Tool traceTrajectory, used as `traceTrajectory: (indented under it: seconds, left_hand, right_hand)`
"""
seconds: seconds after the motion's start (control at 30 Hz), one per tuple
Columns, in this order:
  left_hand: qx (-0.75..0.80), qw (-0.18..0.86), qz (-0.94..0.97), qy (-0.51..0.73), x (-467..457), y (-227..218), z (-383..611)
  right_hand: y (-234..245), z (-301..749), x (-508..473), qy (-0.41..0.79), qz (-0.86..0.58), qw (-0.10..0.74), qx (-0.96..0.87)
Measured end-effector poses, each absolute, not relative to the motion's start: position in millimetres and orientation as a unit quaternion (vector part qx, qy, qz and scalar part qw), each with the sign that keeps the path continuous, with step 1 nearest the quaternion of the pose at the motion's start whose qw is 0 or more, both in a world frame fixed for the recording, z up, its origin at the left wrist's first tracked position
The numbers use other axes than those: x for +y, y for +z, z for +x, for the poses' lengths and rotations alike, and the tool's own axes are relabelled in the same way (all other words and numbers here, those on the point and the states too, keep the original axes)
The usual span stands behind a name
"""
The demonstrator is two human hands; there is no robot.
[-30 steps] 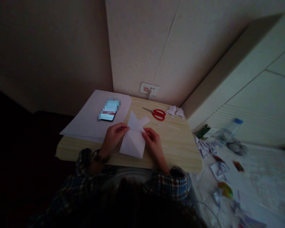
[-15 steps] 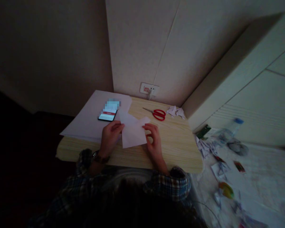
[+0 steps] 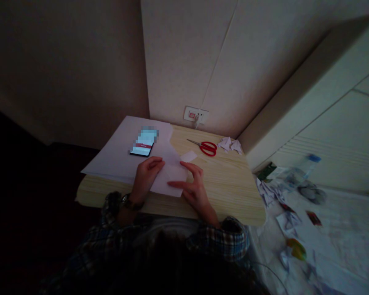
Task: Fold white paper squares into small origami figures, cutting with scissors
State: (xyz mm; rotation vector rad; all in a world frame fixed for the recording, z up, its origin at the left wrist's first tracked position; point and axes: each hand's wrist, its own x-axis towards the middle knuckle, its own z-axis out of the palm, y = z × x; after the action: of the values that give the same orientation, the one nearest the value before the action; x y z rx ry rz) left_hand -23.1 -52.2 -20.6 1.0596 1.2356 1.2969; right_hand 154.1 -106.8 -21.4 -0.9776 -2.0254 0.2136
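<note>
A square-looking sheet of white paper [image 3: 167,189] lies between my two hands over the front of the small table. My left hand [image 3: 145,176] is closed, its thumb and fingertips pinched at the paper's left side. On the other side, my right hand [image 3: 197,186] has its thumb and index finger spread apart. That thumb stretches flat across the paper, while the index fingertip touches near its upper right. The dim light blurs the border between this sheet and the larger paper behind it. A small white paper strip [image 3: 189,156] lies just beyond the right index finger.
Large white sheets [image 3: 110,153] cover the table's left part, with a lit phone [image 3: 144,143] on them. Red-handled scissors [image 3: 208,148] and folded paper pieces [image 3: 225,144] lie toward the back right of the wooden table [image 3: 233,188]. Beyond its right edge are a bottle [image 3: 307,166] and scattered papers.
The sheet between my hands has turned and come down lower. My right thumb has moved left across it, away from the right edge. The view has shifted slightly.
</note>
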Motion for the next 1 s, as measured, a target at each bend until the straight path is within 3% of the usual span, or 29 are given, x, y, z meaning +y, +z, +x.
traceTrajectory:
  seconds: [0.53, 0.73, 1.0]
  left_hand:
    - [0.433, 0.564, 0.543, 0.448, -55.4, -14.8, -16.7]
    - [0.436, 0.545, 0.556, 0.451, -56.5, -15.5, -17.2]
    - [0.428, 0.508, 0.591, 0.458, -56.2, -15.0, -18.0]
  right_hand:
    - [-23.9, 148.1, -104.6, 0.029, -0.479, 0.421, -0.77]
    - [-24.3, 147.7, -105.3, 0.022, -0.508, 0.478, -0.716]
    - [-23.6, 144.8, -105.8, 0.026, -0.511, 0.437, -0.74]
